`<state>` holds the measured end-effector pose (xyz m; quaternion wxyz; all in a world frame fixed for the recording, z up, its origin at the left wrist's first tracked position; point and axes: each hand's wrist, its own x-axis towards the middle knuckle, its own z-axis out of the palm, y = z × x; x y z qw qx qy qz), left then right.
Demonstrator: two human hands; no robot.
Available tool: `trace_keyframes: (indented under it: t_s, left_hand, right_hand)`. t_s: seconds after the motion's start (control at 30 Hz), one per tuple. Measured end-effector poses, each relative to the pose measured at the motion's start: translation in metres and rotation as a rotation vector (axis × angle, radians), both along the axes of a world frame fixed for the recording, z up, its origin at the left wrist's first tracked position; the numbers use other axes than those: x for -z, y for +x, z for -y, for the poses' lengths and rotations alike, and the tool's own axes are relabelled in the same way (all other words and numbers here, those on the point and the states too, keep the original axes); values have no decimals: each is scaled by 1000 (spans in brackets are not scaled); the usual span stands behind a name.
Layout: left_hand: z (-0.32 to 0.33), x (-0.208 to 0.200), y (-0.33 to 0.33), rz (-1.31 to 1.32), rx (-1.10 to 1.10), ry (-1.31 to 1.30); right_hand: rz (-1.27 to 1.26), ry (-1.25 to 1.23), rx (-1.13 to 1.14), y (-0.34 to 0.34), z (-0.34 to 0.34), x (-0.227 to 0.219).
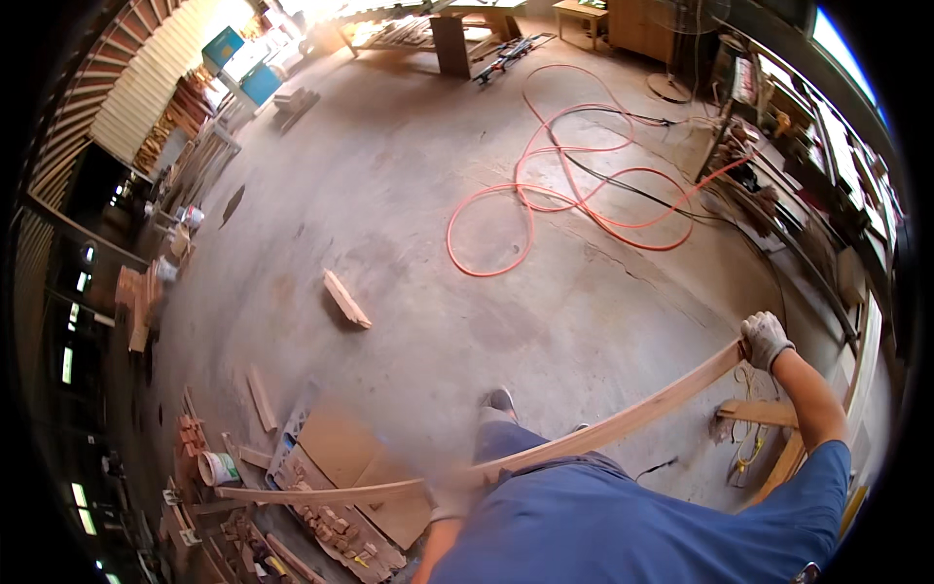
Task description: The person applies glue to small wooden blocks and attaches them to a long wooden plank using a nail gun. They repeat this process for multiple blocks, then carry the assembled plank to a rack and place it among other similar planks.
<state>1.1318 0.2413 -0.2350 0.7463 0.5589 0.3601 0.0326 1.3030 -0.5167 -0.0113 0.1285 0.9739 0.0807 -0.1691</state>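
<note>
A long, narrow wooden board runs across the front of my body, from low on the left up to the right. My gloved right hand is closed around its right end. Nearer the middle, my gloved left hand is at the board against my waist and appears to hold it from below. A blurred patch in the picture covers part of that hand, so its fingers do not show clearly. The board's far left end reaches over a pile of wood offcuts, close to a white bucket.
An orange hose lies looped on the concrete floor ahead, with a dark cable. One short wood piece rests left of centre. Cardboard lies by the offcuts. Racks of lumber line the right side; a wooden bench stands far ahead.
</note>
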Motion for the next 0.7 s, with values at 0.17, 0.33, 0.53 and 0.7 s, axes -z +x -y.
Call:
trace_keyframes:
  t_s: [0.17,0.33,0.53,0.7]
  left_hand:
    - [-50,50,70,-85,-71,-320]
    - [-75,4,223,-141,-390,-560]
    - [-103,-33,370,-169,91,344]
    - [-125,53,444,-247,491,773]
  right_hand:
    - [-15,32,-136,192,-52,6]
    - [47,-18,-240,368,-119,-5]
    - [105,-51,-282,525,-158,-35]
    - [41,-102,-248,618,-163,-19]
